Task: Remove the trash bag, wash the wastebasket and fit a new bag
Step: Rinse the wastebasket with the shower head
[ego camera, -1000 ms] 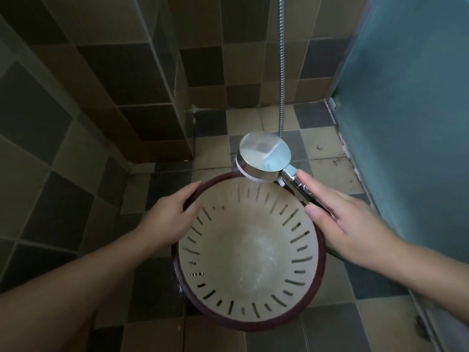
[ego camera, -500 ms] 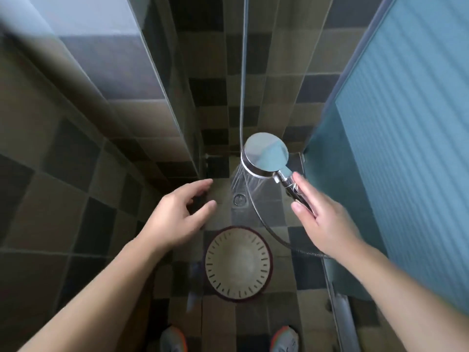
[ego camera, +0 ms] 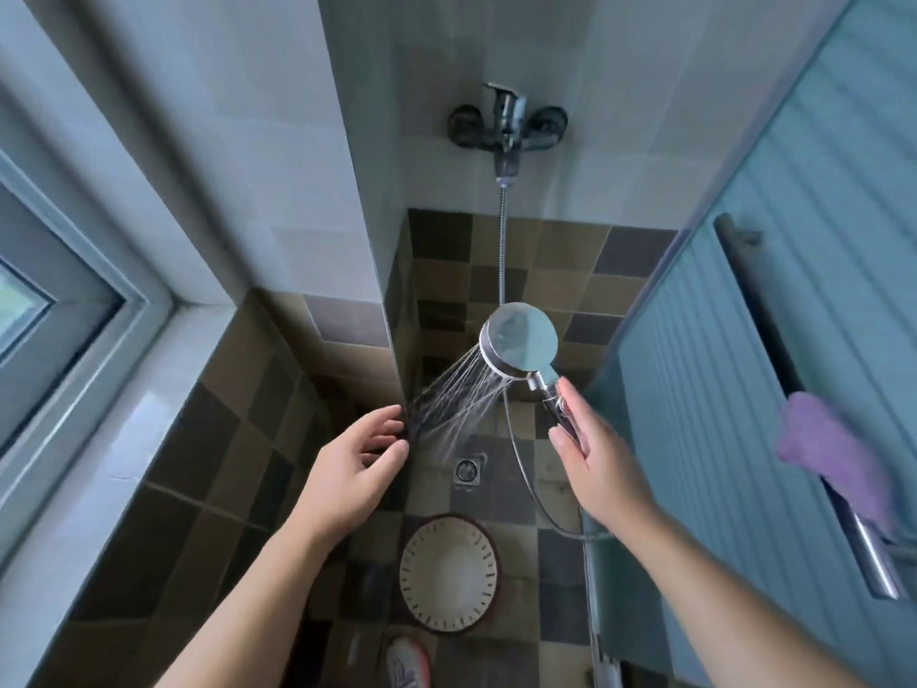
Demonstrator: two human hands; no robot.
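We've one head view, standing height, looking down and forward past both forearms at the shower floor (ego camera: 501, 499), hands close.

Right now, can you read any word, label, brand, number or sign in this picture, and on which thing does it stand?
None: no readable text shows anywhere.
Shower head, wall faucet and wastebasket: no print or label visible.
Shoe: markings too blurred to read.

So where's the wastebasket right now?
The wastebasket stands on the tiled floor at the bottom middle of the head view, below the floor drain and just above a shoe.
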